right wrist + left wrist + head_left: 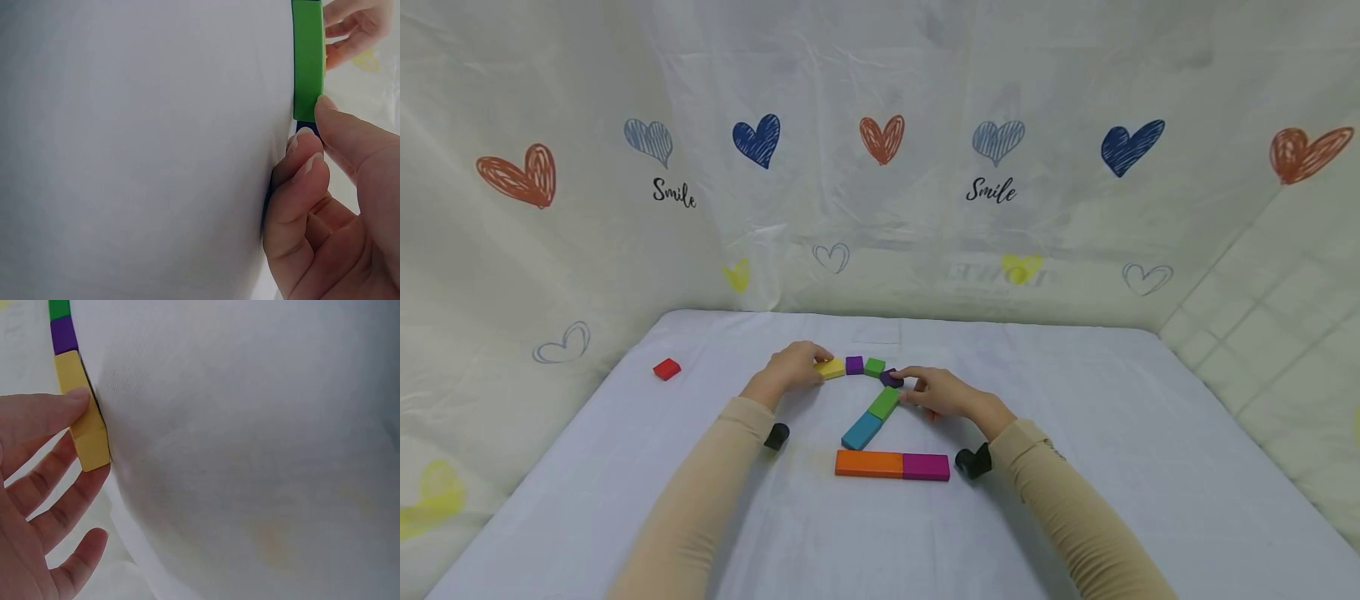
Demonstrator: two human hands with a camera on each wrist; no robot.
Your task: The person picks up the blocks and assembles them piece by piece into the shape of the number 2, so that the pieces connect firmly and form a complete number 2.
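Note:
In the left wrist view, the left hand (pixel 37 487) pinches a yellow block (pixel 92 449), thumb on its face and a fingertip under its end. The block lies at the left end of a curved row, beside a purple block (pixel 854 365) and a short green block (pixel 874 367). The right hand (pixel 942 392) has its fingertips on a dark purple block (pixel 891 378) at the right of the curve, mostly hidden in the right wrist view. Its thumb is at the end of a longer green block (pixel 884 403), which meets a blue block (pixel 861 432) in a slanting line.
An orange block (pixel 868 463) and a magenta block (pixel 927 467) lie end to end nearer the front. Far left on the white-covered table (pixel 1037 517) is a red block (pixel 667 369). A curtain printed with hearts (pixel 882 139) hangs behind.

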